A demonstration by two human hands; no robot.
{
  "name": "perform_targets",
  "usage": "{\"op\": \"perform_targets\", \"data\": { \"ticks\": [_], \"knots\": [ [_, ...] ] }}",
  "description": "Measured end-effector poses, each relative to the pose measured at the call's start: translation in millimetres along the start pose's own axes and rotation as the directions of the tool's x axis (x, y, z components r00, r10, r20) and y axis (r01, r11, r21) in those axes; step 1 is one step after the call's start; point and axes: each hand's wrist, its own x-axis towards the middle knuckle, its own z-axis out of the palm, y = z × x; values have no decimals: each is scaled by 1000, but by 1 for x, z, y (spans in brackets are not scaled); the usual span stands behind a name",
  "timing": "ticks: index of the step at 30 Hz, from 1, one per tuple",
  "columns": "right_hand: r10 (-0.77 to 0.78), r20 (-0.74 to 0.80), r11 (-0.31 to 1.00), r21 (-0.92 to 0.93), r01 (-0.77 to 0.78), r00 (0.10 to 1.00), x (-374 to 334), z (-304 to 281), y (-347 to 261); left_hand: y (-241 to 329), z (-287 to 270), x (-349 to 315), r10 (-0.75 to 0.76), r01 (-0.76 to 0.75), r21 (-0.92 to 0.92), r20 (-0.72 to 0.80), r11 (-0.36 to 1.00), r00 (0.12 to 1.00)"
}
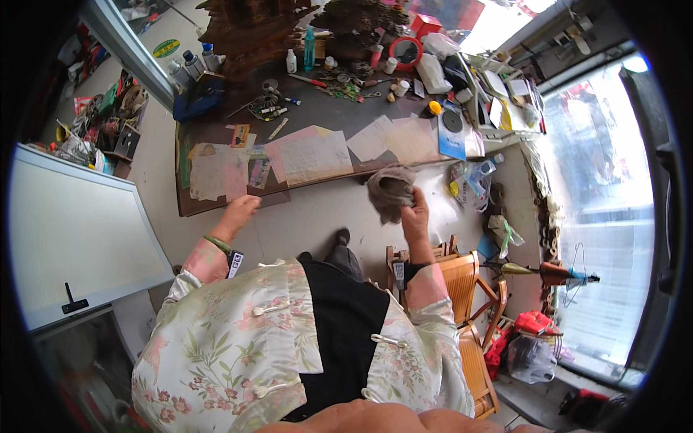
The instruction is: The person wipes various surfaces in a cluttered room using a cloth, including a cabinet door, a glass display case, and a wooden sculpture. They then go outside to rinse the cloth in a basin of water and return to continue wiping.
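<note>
I stand at a dark brown desk [328,115] seen from above. My right hand [416,216] grips a crumpled grey-brown cloth [390,190] and holds it just off the desk's near edge. My left hand [240,212] rests on the desk's near edge at the left, close to several pink and white papers [303,155], with nothing in it. A green bangle [216,244] circles my left wrist. Both sleeves are pink and floral.
Bottles [309,47], pens, a red round mirror [406,50] and carved dark wood pieces [253,29] crowd the desk's far side. A wooden chair [469,317] stands at my right. A white board [72,238] lies at my left, and bags [533,353] lie on the floor at the right.
</note>
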Motion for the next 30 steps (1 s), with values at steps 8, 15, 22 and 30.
{"op": "perform_targets", "data": {
  "ticks": [8, 15, 22, 30],
  "knots": [
    [-94, 509, 369, -781, 504, 856, 164, -19, 64, -61, -23, 26, 28, 296, 666, -430, 685, 902],
    [123, 819, 376, -561, 737, 561, 220, 32, 73, -61, -6, 20, 3, 343, 675, -455, 654, 890],
    [-20, 977, 495, 194, 847, -212, 210, 232, 82, -50, 2, 14, -76, 393, 552, -508, 735, 858],
    [-51, 955, 473, 281, 835, -292, 136, 430, 89, -58, 2, 5, -112, 383, 417, -544, 825, 832]
  ]
}}
